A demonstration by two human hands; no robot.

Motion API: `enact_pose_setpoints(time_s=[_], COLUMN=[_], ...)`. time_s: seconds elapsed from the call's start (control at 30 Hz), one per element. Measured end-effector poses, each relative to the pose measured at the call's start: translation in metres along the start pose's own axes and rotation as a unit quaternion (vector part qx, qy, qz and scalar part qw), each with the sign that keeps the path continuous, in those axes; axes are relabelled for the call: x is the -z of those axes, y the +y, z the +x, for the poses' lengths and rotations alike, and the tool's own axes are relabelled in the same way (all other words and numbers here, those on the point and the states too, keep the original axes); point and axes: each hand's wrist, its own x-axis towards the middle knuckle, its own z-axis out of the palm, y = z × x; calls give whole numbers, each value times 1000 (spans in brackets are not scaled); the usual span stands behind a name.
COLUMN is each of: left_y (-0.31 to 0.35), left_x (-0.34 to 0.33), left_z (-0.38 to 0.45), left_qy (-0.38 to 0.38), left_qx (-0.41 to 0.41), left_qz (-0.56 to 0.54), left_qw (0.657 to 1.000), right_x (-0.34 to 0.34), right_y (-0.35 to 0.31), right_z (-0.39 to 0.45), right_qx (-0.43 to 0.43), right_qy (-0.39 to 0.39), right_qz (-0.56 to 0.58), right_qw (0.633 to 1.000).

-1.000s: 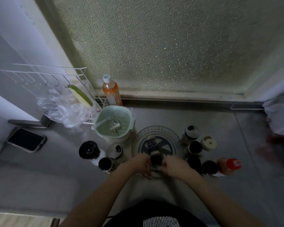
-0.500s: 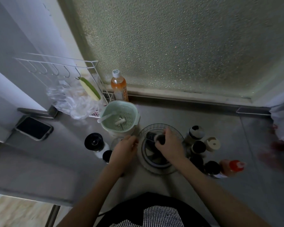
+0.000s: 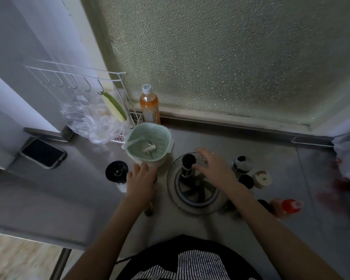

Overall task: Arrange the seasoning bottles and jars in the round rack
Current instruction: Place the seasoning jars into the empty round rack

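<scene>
The clear round rack (image 3: 192, 207) sits on the steel counter in front of me. One black-capped bottle (image 3: 188, 164) stands upright in its far-left compartment. My right hand (image 3: 212, 168) hovers over the rack just right of that bottle, fingers spread and holding nothing. My left hand (image 3: 141, 178) is closed down over a jar left of the rack; the jar is almost wholly hidden. A black-topped grinder (image 3: 116, 171) stands left of that hand. Right of the rack stand several bottles, among them a black-and-white-capped jar (image 3: 242, 163), a cream-capped jar (image 3: 262, 177) and a red-capped bottle (image 3: 290, 206).
A green strainer bowl (image 3: 150, 146) stands just behind my left hand, an orange drink bottle (image 3: 149, 107) by the window ledge. A wire shelf (image 3: 117, 77) with hooks and a plastic bag (image 3: 89, 120) are at the far left, a phone (image 3: 42, 152) at the counter's left.
My right hand carried the black-capped bottle to the rack's far side, stood it there and let go. My left hand left the rack's near edge for the jar on the left.
</scene>
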Motion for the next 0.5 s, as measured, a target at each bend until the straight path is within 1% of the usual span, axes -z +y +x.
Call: enact_pose_setpoints(time_s=[0.1, 0.17, 0.2, 0.27, 0.33, 0.4, 0.5], left_y=[-5, -8, -9, -9, -8, -6, -4], left_x=[-2, -2, -2, -3, -3, -3, -3], left_z=[3, 6, 8, 9, 10, 10, 8], left_qy=[-32, -32, -29, -26, -31, -32, -17], left_qx=[4, -2, -3, -2, 2, 4, -1], left_qz=[-36, -48, -47, -44, -50, -54, -35], left_qw=[999, 998, 998, 999, 998, 998, 999], right_x=[32, 50, 55, 59, 57, 53, 56], right_y=[22, 39, 46, 54, 56, 53, 43], right_z=[-19, -36, -44, -54, -56, -56, -54], right_qx=[-64, -119, -143, -176, -186, -184, -169], right_qy=[76, 87, 77, 27, -14, -15, 3], right_qz=[-84, -142, -168, -215, -224, -206, -179], right_qw=[992, 979, 972, 960, 956, 961, 969])
